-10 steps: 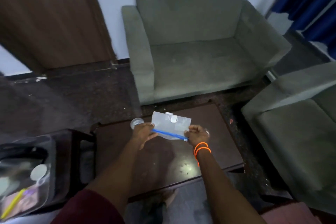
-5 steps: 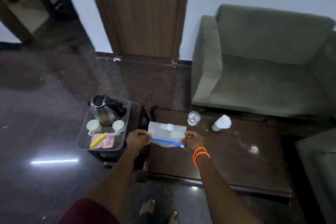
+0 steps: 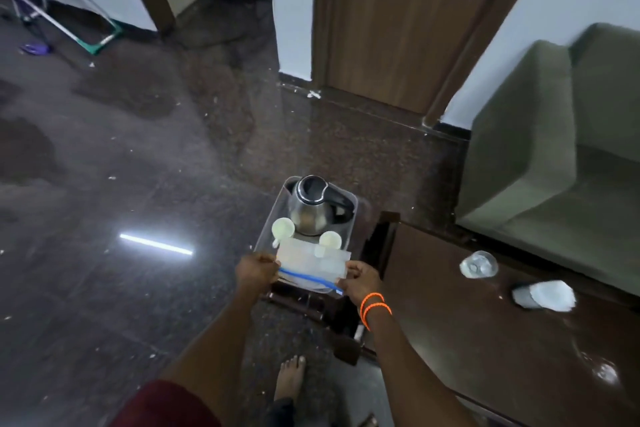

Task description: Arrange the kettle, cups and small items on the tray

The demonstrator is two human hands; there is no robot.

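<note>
**Clear zip bag held in both hands over the near end of the tray**

The left hand (image 3: 255, 273) pinches the left edge of a clear plastic zip bag with a blue seal strip (image 3: 313, 265), and the right hand (image 3: 360, 281), with two orange bands (image 3: 375, 305) at its wrist, pinches the right edge. The bag is stretched flat between them, above the near end of a translucent grey rectangular tray (image 3: 268, 230); whether it touches the tray cannot be told.

At the far end of the tray stands a steel kettle with a black lid and black handle (image 3: 313, 206), upright, handle toward the right. Just nearer than the kettle stand two small white cups: the left cup (image 3: 283, 228) by the tray's left wall and the right cup (image 3: 330, 240) partly hidden behind the bag's upper edge. The tray rests on a small dark wooden stand (image 3: 325, 308).

To the right of the tray is a dark brown low table (image 3: 485, 340), bearing a clear drinking glass (image 3: 479, 264) and, further right, a white crumpled object (image 3: 545, 294) whose nature is unclear. A bare foot (image 3: 290, 378) shows on the dark polished floor (image 3: 104, 288), nearer than the tray.
</note>
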